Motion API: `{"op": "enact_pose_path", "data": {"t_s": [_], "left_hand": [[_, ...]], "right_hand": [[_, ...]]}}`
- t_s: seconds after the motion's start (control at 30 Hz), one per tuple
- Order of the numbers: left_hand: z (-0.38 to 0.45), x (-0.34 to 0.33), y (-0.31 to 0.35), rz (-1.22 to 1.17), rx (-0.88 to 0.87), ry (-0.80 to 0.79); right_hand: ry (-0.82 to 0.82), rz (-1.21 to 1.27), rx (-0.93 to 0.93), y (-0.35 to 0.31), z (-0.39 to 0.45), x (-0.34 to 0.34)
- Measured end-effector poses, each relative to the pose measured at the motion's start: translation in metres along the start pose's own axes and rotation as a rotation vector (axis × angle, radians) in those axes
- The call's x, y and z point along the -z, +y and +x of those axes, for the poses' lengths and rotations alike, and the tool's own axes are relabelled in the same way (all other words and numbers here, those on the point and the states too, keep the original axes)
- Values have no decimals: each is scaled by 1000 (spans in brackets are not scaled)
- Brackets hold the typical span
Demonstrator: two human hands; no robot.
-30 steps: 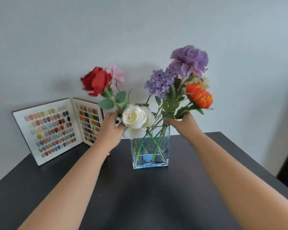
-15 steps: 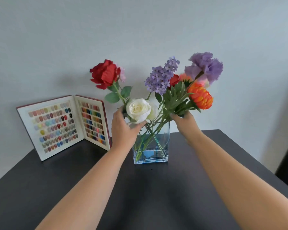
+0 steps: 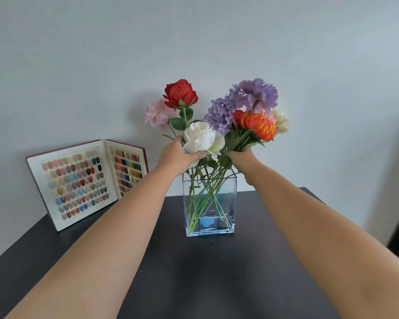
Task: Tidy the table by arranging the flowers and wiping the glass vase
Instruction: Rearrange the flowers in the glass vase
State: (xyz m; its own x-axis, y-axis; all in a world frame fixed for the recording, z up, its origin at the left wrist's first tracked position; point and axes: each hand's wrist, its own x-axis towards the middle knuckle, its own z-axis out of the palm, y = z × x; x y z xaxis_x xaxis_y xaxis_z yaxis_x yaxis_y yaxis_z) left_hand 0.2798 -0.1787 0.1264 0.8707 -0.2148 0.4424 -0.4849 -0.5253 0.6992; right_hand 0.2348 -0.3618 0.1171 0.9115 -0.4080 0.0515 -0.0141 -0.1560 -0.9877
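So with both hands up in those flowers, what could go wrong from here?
1. The tall clear glass vase stands free on the black table; tugging the stems held by the left hand and right hand could tip it.
2. The vase seems to hold water, which could spill toward the open nail colour sample book close by.

We lose the right hand's (image 3: 241,157) fingers behind the stems (image 3: 236,140), our elbows cut off below.

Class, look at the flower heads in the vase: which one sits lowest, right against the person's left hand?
The white rose: it sits just above the left hand, touching it, while every other bloom stands higher.
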Motion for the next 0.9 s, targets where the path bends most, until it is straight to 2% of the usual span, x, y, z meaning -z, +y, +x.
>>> {"op": "enact_pose_path", "data": {"t_s": [0.13,0.37,0.53,0.67,0.9], "left_hand": [[-9,-4,-5,-42,-23,43],[-10,1,-7,-76,-25,108],[-12,0,-11,-120,-15,113],[-13,2,-10,-128,-23,109],[-18,4,-6,-106,-42,131]], "right_hand": [[35,192,-29,6,4,-1],[264,253,150,11,-1,-3],[195,294,162,0,-7,1],[151,225,155,-2,-8,4],[209,-74,167,-7,-9,5]]}}
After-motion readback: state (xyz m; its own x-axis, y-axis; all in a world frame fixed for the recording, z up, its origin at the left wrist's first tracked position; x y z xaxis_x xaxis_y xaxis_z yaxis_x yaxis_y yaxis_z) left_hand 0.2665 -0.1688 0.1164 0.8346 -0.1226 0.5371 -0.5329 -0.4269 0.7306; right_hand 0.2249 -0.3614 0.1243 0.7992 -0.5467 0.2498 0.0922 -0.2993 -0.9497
